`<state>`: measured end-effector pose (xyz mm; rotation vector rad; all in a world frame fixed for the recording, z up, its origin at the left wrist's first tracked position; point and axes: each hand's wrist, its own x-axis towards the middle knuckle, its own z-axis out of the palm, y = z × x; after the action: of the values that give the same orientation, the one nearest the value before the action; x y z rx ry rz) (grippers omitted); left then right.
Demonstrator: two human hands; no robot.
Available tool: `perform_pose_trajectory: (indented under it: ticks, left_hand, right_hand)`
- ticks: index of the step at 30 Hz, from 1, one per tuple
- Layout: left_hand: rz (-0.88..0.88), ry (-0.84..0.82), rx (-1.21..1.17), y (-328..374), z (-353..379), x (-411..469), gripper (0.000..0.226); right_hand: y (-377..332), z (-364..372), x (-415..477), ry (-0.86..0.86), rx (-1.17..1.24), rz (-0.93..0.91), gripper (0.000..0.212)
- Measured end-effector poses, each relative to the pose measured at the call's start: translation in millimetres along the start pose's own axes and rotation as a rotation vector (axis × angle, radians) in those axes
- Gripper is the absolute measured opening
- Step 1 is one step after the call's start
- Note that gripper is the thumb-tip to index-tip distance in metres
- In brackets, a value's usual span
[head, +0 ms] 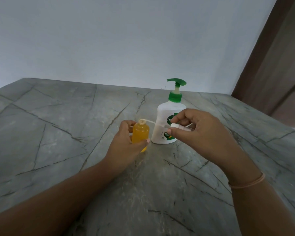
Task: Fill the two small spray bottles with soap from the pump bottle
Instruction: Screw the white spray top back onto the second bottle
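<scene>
1. The left hand (124, 142) grips a small bottle (140, 133), upright just beside the pump bottle (167, 123). It looks nearly full of orange soap, and its neck is open.
2. The right hand (199, 132) pinches the spray head (177, 126), with the tube (150, 121) tip at the neck.
3. Likely left to do: seat and screw on the head. No second small bottle is in view.

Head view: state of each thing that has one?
small spray bottle: upright, full of orange liquid, neck uncapped, held by left hand.
spray cap: off, pinched by right hand, tube tip at the bottle's neck.
pump bottle: upright, pump head raised, untouched.
</scene>
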<state>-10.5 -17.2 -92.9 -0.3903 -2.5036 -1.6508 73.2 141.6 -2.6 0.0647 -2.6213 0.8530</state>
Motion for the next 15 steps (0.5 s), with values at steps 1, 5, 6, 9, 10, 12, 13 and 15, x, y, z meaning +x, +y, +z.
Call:
perform_pose_trajectory:
  ticks: [1, 5, 6, 9, 10, 12, 13, 15]
  left_hand:
    - [-0.001, -0.003, 0.008, 0.4, 0.1, 0.1, 0.054]
    - [0.004, -0.023, 0.012, 2.0, 0.2, -1.5, 0.057]
    - [0.008, -0.028, 0.004, 2.6, 0.0, -1.9, 0.055]
    - [0.008, -0.029, -0.011, 4.4, -0.6, -2.9, 0.053]
    - [0.005, -0.03, -0.015, 5.1, -0.8, -3.1, 0.055]
    - [-0.002, -0.034, -0.013, 6.5, -0.9, -3.5, 0.057]
    - [-0.004, -0.037, -0.011, 7.1, -0.8, -3.8, 0.057]
    - [-0.006, -0.039, -0.004, 7.9, -1.2, -3.8, 0.058]
  right_hand:
    - [-0.5, -0.7, 0.3, 0.002, 0.001, 0.0, 0.01]
    - [-5.6, -7.3, 4.6, 0.009, 0.015, -0.024, 0.008]
    - [-9.0, -9.5, 7.0, 0.002, 0.01, -0.034, 0.008]
    - [-22.2, -13.7, 18.4, -0.032, -0.017, -0.074, 0.011]
    - [-26.5, -13.9, 23.0, -0.039, -0.023, -0.087, 0.012]
    - [-33.8, -11.4, 33.3, -0.046, -0.036, -0.116, 0.017]
    - [-36.5, -8.9, 38.5, -0.049, -0.04, -0.13, 0.021]
    - [-40.7, -1.7, 48.1, -0.061, -0.056, -0.151, 0.028]
